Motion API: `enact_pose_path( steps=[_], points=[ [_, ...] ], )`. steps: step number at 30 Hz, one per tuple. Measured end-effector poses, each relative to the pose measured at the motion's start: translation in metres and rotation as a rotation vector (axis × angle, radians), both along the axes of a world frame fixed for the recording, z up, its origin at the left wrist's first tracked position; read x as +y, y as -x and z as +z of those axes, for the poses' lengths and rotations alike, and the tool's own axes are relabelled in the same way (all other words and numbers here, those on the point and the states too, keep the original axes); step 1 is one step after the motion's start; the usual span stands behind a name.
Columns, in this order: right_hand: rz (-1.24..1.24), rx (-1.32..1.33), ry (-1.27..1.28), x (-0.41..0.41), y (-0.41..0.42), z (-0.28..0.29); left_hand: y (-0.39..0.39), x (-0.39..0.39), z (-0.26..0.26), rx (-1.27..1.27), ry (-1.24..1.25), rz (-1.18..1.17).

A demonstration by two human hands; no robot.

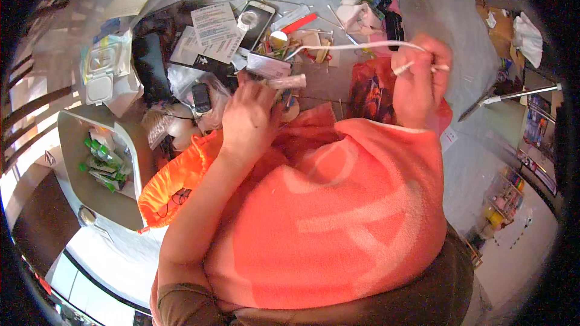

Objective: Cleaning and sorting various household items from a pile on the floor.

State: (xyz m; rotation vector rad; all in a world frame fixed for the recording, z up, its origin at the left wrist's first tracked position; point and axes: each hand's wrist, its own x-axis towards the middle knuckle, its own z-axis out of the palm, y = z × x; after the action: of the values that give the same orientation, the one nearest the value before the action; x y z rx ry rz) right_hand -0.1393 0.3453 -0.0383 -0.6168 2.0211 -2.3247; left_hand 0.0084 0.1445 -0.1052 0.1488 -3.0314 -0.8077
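My right hand (pixel 419 79) is closed around a white cable (pixel 353 46), held up on the right. The cable stretches left across the pile to beside a small white box (pixel 268 66). Short pale ends stick out on both sides of my right fist. My left hand (pixel 251 111) is over the near side of the pile, fingers bent, by the box and a pale clear-looking cylinder (pixel 290 82). Its fingertips are blurred, so whether it grips either one is unclear. Left of that hand, a small black device (pixel 201 98) lies on a clear plastic bag (pixel 217 115).
A smartphone (pixel 257 22), printed leaflets (pixel 217 31) and cotton swabs (pixel 336 16) lie farther back. A red packet (pixel 371 88) sits beside my right hand. To the left stand a wipes pack (pixel 102 59) and a bin (pixel 136 158) with litter. An orange drawstring bag (pixel 176 185) and pink blanket (pixel 344 217) cover my lap.
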Motion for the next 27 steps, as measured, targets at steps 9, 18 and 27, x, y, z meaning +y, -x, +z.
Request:
enact_pose_path(
  steps=[9, 18, 27],
  points=[
    [0.354, 0.021, 0.151, -0.013, -0.021, 0.043, 0.027, -0.010, 0.037, 0.066, -0.393, -0.036],
    [0.605, -0.371, -0.389, -0.047, -0.023, 0.041, 0.039, -0.075, 0.128, 0.219, -1.249, 0.172],
    [0.955, -0.131, -0.422, -0.106, -0.048, 0.007, 0.011, -0.093, 0.152, 0.118, -1.712, 0.140]
  ],
)
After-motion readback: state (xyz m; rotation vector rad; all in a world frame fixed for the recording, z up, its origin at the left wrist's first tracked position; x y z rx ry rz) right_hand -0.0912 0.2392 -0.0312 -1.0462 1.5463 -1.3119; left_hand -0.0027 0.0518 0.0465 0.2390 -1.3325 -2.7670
